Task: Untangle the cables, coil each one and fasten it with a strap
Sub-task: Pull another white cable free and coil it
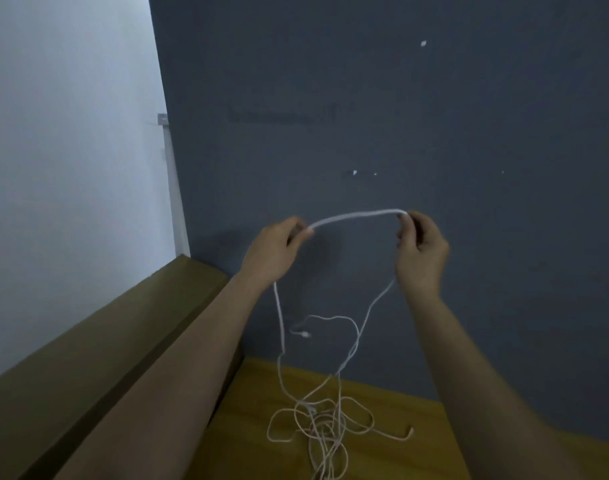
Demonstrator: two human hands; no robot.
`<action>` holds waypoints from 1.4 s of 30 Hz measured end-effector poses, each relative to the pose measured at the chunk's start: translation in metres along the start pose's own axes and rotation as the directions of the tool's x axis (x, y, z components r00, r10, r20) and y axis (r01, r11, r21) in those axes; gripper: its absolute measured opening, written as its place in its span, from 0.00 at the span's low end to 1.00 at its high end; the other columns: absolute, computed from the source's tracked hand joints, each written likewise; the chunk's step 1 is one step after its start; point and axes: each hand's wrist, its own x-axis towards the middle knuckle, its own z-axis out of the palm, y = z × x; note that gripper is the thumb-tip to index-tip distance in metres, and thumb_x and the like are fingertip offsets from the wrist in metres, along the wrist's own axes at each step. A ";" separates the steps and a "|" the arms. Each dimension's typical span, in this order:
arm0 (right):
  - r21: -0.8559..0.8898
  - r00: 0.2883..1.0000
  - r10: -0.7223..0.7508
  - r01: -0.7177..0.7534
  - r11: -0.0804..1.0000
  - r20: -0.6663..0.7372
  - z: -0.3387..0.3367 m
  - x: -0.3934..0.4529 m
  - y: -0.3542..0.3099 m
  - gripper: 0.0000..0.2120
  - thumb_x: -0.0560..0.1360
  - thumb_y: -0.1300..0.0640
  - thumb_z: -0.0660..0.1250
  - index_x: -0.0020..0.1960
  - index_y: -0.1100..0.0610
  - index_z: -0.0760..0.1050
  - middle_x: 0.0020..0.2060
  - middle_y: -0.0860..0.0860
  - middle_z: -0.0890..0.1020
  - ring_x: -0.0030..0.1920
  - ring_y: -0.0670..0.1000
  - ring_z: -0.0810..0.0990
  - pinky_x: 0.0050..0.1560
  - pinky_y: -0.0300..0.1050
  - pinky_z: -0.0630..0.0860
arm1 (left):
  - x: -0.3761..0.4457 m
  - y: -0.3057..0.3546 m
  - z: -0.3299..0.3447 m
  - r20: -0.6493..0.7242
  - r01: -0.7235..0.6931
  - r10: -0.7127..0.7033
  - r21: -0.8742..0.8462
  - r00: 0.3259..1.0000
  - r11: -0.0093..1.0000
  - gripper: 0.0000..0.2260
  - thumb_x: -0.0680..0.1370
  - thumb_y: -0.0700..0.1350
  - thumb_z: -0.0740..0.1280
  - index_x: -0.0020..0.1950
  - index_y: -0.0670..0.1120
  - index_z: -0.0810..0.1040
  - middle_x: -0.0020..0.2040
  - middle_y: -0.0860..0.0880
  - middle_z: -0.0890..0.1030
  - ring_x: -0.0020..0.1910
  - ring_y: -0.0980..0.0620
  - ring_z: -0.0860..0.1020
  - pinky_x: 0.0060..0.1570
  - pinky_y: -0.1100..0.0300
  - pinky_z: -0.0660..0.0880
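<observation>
Both hands pinch a white cable up in front of the grey wall, left hand and right hand apart. The rest hangs into the tangle on the yellow table below. Yanking higher could cinch those loops into knots.

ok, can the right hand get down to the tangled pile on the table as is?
Probably not right away. The right hand is raised, pinching the white cable that the left hand also holds. Nothing blocks the path to the tangled pile on the wooden table.
</observation>
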 end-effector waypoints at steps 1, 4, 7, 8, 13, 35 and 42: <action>-0.071 1.000 -0.005 0.005 0.997 0.004 -0.004 -0.009 0.012 0.07 0.80 0.59 0.62 0.47 0.60 0.78 0.35 0.50 0.76 0.36 0.47 0.73 0.39 0.38 0.69 | -0.011 -0.018 0.007 0.125 0.036 -0.038 0.024 0.991 0.999 0.13 0.81 0.54 0.60 0.49 0.45 0.77 0.39 0.47 0.78 0.38 0.48 0.76 0.39 0.55 0.69; -0.218 0.995 0.093 -0.097 0.971 -0.028 -0.019 -0.045 0.054 0.09 0.81 0.56 0.60 0.48 0.59 0.77 0.36 0.48 0.76 0.36 0.46 0.73 0.37 0.38 0.69 | -0.057 -0.067 0.040 0.446 0.096 -0.125 0.087 0.886 0.992 0.13 0.82 0.52 0.58 0.47 0.46 0.78 0.38 0.51 0.76 0.39 0.52 0.76 0.38 0.60 0.68; -0.464 0.955 0.288 -0.222 0.858 0.075 -0.040 -0.085 0.098 0.10 0.82 0.55 0.58 0.45 0.57 0.73 0.32 0.49 0.74 0.32 0.49 0.72 0.35 0.46 0.67 | -0.109 -0.100 0.075 0.586 0.237 -0.212 0.035 0.782 0.971 0.11 0.83 0.47 0.57 0.46 0.47 0.75 0.35 0.55 0.74 0.36 0.55 0.75 0.39 0.60 0.69; -0.605 0.889 0.416 -0.225 0.764 0.194 -0.046 -0.100 0.110 0.08 0.81 0.57 0.58 0.48 0.58 0.74 0.36 0.52 0.76 0.35 0.53 0.75 0.37 0.49 0.69 | -0.123 -0.106 0.084 0.597 0.267 -0.227 0.022 0.770 0.963 0.11 0.83 0.47 0.56 0.45 0.47 0.74 0.34 0.55 0.74 0.36 0.54 0.75 0.40 0.59 0.70; -0.668 0.695 0.393 0.170 0.724 0.602 -0.038 -0.180 0.118 0.38 0.74 0.60 0.65 0.78 0.50 0.50 0.77 0.51 0.52 0.76 0.54 0.51 0.71 0.43 0.57 | -0.154 -0.107 0.110 0.612 0.260 -0.161 -0.076 0.774 0.963 0.10 0.82 0.47 0.59 0.49 0.46 0.77 0.39 0.56 0.76 0.38 0.61 0.74 0.36 0.71 0.66; -0.589 0.479 0.408 0.325 0.740 0.778 -0.015 -0.205 0.114 0.30 0.70 0.55 0.63 0.72 0.52 0.64 0.69 0.50 0.68 0.72 0.54 0.59 0.73 0.53 0.53 | -0.191 -0.122 0.103 0.609 0.365 -0.202 -0.155 0.767 0.918 0.09 0.82 0.47 0.60 0.48 0.46 0.77 0.42 0.42 0.79 0.39 0.54 0.74 0.38 0.64 0.67; -0.449 0.530 0.498 -0.229 0.864 0.687 -0.017 -0.233 0.114 0.11 0.83 0.55 0.54 0.49 0.54 0.75 0.29 0.48 0.72 0.29 0.47 0.70 0.34 0.45 0.67 | -0.185 -0.103 0.096 0.538 0.479 -0.283 -0.268 0.794 0.836 0.08 0.81 0.50 0.62 0.42 0.52 0.75 0.35 0.54 0.74 0.33 0.61 0.72 0.34 0.70 0.67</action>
